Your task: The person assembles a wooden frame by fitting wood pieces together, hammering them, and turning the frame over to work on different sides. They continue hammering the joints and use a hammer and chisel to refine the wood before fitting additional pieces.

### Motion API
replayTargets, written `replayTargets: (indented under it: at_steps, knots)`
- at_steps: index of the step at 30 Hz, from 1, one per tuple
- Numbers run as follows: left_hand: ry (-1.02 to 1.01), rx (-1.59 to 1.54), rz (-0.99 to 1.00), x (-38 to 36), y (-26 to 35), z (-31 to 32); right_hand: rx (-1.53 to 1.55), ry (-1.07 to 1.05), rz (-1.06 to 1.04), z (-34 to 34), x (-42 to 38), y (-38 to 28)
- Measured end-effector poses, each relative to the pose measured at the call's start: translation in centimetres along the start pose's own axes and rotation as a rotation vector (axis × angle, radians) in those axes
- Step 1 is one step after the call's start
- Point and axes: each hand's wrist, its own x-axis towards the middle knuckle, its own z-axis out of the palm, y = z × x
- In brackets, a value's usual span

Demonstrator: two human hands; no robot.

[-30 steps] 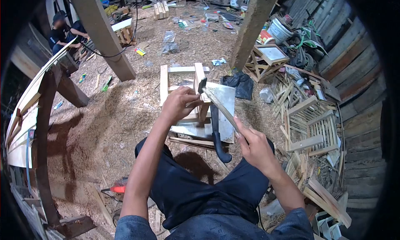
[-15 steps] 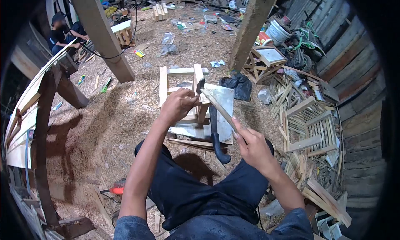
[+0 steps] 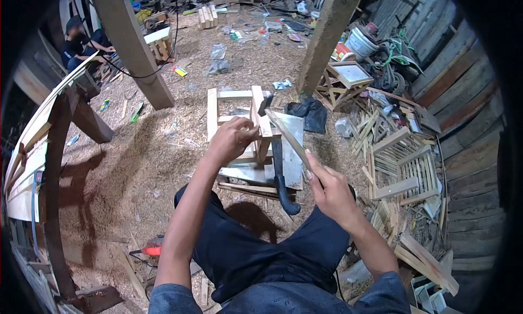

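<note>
My right hand point(image 3: 331, 191) grips the wooden handle of a hammer point(image 3: 289, 132). The dark hammer head is just above the upright piece of a small wooden frame point(image 3: 212, 115). At that same piece, the fingers of my left hand point(image 3: 233, 138) are pinched together; whatever lies between them is too small to make out. Under the frame is a pale flat board point(image 3: 294, 167). A long dark blade with a black curved handle point(image 3: 285, 195) leans or lies beside the frame, between my knees.
Wood shavings cover the floor point(image 3: 147, 172). Two posts point(image 3: 136, 58) point(image 3: 329, 41) stand ahead. To the right are slatted wooden pieces point(image 3: 403, 175) and scrap sticks; at left, a wooden bench point(image 3: 30, 172). A red power tool point(image 3: 151, 250) lies near my left leg. Another person point(image 3: 76, 47) sits far left.
The hammer head has lifted slightly up and away from my left fingertips. My left hand stays at the frame almost unmoved.
</note>
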Motion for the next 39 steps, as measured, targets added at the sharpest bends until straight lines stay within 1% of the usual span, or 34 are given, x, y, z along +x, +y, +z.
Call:
replayTargets:
  at_steps: [3, 6, 9, 11, 12, 14, 17, 18, 20, 23, 27, 29, 30, 33, 35, 36, 37, 39]
  knots:
    - [0.032, 0.004, 0.015, -0.2, 0.1, 0.0, -0.011, 0.041, -0.017, 0.5, -0.2, 0.4]
    - [-0.014, -0.051, -0.021, -0.1, -0.2, 0.1, 0.024, 0.019, -0.054, 0.5, -0.1, 0.7]
    - [0.028, -0.055, 0.024, -0.2, -0.3, 0.3, -0.037, -0.004, -0.006, 0.2, -0.2, 0.2]
    - [-0.124, -0.139, -0.233, 0.2, 0.1, -0.1, -0.015, -0.034, -0.025, 0.0, -0.1, 0.5]
    - [-0.122, -0.138, -0.227, 0.5, 0.1, -0.1, -0.017, -0.029, -0.025, 0.0, -0.1, 0.4]
    - [-0.165, -0.038, -0.319, 0.6, 0.4, 0.0, -0.009, 0.000, 0.009, -0.1, -0.2, 0.2]
    - [-0.225, 0.007, -0.375, 1.3, 1.0, -0.4, -0.018, 0.020, -0.013, 0.0, -0.2, 0.6]
    - [-0.228, 0.006, -0.373, 1.2, 0.9, -0.2, -0.018, 0.021, -0.010, 0.1, -0.4, 0.8]
    - [-0.143, 0.005, -0.301, 0.8, 0.6, 0.2, 0.016, 0.013, -0.013, 0.4, -0.4, 1.0]
    - [-0.097, -0.010, -0.289, 0.4, 0.1, 0.7, 0.012, -0.008, 0.011, 0.3, -0.4, 0.6]
    - [-0.096, -0.007, -0.282, 0.5, 0.2, 0.6, 0.017, 0.005, -0.005, 0.4, -0.4, 0.8]
    - [-0.177, 0.051, -0.329, 0.6, 0.2, 0.5, 0.028, 0.008, -0.004, 0.4, -0.3, 0.9]
    - [-0.177, 0.053, -0.330, 0.6, 0.4, 0.4, 0.029, 0.007, -0.006, 0.4, -0.3, 0.8]
    - [-0.168, 0.040, -0.274, 0.5, 0.1, -0.1, 0.043, -0.001, 0.013, 0.4, -0.3, 0.8]
    - [-0.088, -0.136, -0.091, 0.3, -1.7, -0.5, 0.023, 0.019, 0.005, 0.6, -0.4, 1.1]
    - [-0.258, -0.089, -0.169, 0.5, -2.3, -1.8, 0.021, 0.014, 0.005, 0.4, -0.4, 1.0]
    - [-0.313, 0.107, -0.122, 0.4, -2.6, -3.1, 0.032, 0.025, 0.002, 0.3, -0.4, 0.9]
    - [-0.359, 0.206, -0.168, -0.2, -2.5, -4.8, 0.053, 0.032, 0.008, 0.3, -0.5, 0.7]
